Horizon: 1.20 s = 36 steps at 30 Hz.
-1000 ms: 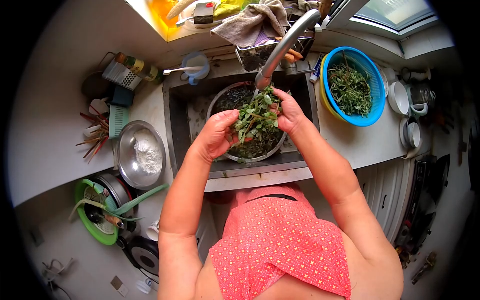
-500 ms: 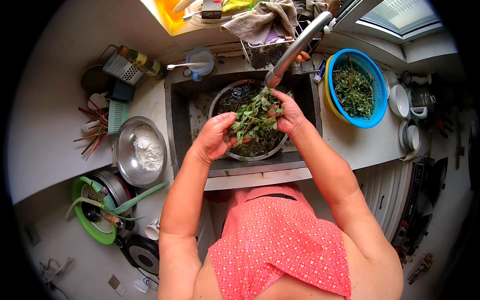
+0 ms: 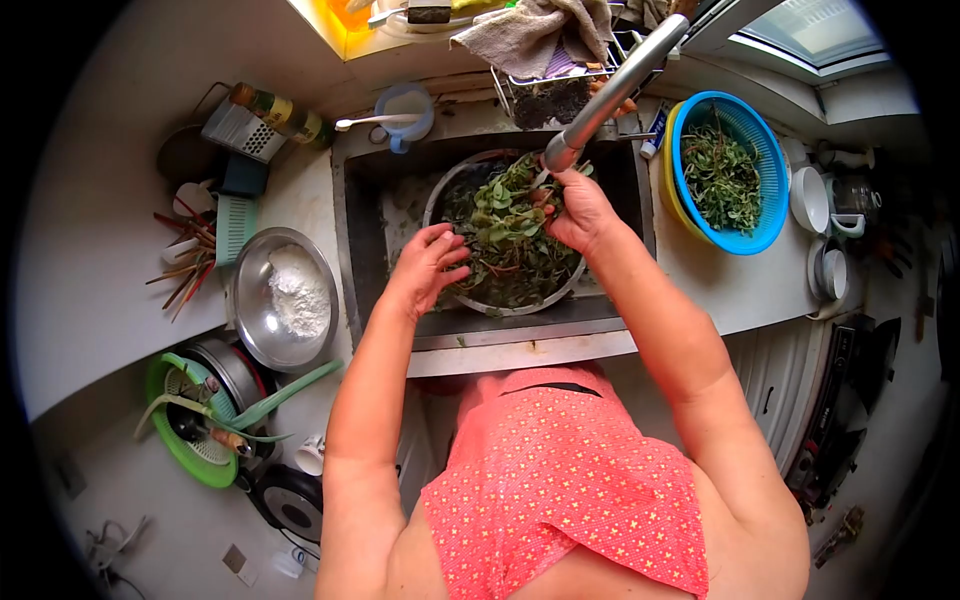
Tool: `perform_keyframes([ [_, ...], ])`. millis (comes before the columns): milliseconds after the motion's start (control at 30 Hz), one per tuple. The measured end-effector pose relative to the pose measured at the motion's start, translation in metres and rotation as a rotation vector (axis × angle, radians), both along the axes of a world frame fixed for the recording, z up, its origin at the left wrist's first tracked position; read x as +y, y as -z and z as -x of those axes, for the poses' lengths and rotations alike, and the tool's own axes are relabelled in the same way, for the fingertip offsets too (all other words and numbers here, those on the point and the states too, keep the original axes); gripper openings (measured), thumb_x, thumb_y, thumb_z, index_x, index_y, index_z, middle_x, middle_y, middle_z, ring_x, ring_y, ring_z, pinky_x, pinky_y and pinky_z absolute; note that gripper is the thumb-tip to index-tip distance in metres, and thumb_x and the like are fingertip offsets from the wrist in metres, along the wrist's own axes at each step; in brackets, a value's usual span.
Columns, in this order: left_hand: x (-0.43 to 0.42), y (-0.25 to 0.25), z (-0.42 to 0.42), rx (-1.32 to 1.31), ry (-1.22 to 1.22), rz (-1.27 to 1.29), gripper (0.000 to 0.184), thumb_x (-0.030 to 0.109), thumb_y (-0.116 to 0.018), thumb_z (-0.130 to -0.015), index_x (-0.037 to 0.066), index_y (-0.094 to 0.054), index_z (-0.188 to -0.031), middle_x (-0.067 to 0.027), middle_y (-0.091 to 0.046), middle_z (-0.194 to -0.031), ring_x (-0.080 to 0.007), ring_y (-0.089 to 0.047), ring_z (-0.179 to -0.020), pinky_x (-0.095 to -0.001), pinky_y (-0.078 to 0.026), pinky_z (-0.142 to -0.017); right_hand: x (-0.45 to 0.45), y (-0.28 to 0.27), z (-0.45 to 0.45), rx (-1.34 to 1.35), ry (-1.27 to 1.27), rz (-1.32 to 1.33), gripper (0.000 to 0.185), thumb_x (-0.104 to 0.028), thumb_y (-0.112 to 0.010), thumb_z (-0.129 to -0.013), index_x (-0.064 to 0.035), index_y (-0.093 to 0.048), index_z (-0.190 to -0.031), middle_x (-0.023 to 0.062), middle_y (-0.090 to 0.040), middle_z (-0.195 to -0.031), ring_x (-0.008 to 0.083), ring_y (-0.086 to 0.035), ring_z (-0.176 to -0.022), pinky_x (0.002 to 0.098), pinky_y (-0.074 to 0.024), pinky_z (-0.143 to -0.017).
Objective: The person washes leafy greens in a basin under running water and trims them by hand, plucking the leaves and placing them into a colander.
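Left hand (image 3: 425,268) off leafy greens (image 3: 508,220), fingers, curled around stems half a second ago, now spread just beside. Greens, earlier between both hands' fingers, now at fingertips of right hand (image 3: 582,212) alone.

sink (image 3: 362,220): basin (image 3: 515,312) inside, greens (image 3: 505,225) in basin | over basin's back edge: tap (image 3: 620,90) | left: bowl (image 3: 255,315) on counter (image 3: 305,195), powder (image 3: 300,300) within | right: basket (image 3: 768,180), more greens (image 3: 720,180) inside | behind: cup (image 3: 410,103), rack (image 3: 530,80) rightward
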<state>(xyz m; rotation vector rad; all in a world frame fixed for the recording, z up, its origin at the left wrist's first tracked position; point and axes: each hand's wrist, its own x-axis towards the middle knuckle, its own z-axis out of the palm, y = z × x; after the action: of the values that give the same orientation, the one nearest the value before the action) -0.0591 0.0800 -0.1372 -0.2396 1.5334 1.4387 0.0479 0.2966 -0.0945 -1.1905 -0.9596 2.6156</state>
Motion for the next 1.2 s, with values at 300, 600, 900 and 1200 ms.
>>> perform_keyframes([
  [300,-0.032,0.057,-0.002,0.730,0.518,0.566,0.024,0.027,-0.069,-0.079,0.004,-0.065,-0.083,-0.0139,-0.066,-0.078,-0.0252,-0.064,-0.073,-0.0362,-0.050,-0.069,0.007,-0.008,-0.017,-0.037,-0.105,-0.277,0.021,-0.023,-0.065,-0.085,-0.0110,-0.055,-0.099,-0.0015,-0.057,-0.086,0.0104,-0.055,-0.073,0.0265,-0.0405,-0.057],
  [600,-0.023,0.068,-0.023,0.352,0.287,0.295,0.016,0.015,-0.067,-0.082,0.002,-0.058,-0.082,-0.0041,-0.060,-0.064,-0.0155,-0.058,-0.060,-0.0302,-0.048,-0.058,0.004,-0.011,-0.051,-0.086,-0.059,-0.234,0.024,-0.025,-0.067,-0.085,-0.0074,-0.060,-0.100,0.0000,-0.062,-0.087,0.0115,-0.060,-0.077,0.0270,-0.0485,-0.066],
  [900,0.003,-0.040,-0.046,0.975,0.264,-0.046,0.007,0.005,-0.064,-0.082,0.002,-0.058,-0.085,-0.0061,-0.059,-0.076,-0.0152,-0.056,-0.066,-0.0277,-0.047,-0.063,-0.011,-0.021,-0.057,0.016,-0.455,-0.373,0.021,-0.027,-0.065,-0.087,-0.0074,-0.060,-0.086,0.0012,-0.061,-0.078,0.0085,-0.057,-0.070,0.0232,-0.0460,-0.063],
  [1200,0.031,-0.043,-0.082,1.462,0.608,-0.272,0.012,0.005,-0.067,-0.077,0.004,-0.060,-0.087,-0.0102,-0.062,-0.082,-0.0298,-0.059,-0.074,-0.0364,-0.049,-0.066,-0.022,-0.011,-0.051,-0.059,-0.527,-0.463,0.009,-0.011,-0.065,-0.079,-0.0022,-0.064,-0.081,-0.0007,-0.060,-0.071,0.0069,-0.053,-0.064,0.0240,-0.0438,-0.059],
])
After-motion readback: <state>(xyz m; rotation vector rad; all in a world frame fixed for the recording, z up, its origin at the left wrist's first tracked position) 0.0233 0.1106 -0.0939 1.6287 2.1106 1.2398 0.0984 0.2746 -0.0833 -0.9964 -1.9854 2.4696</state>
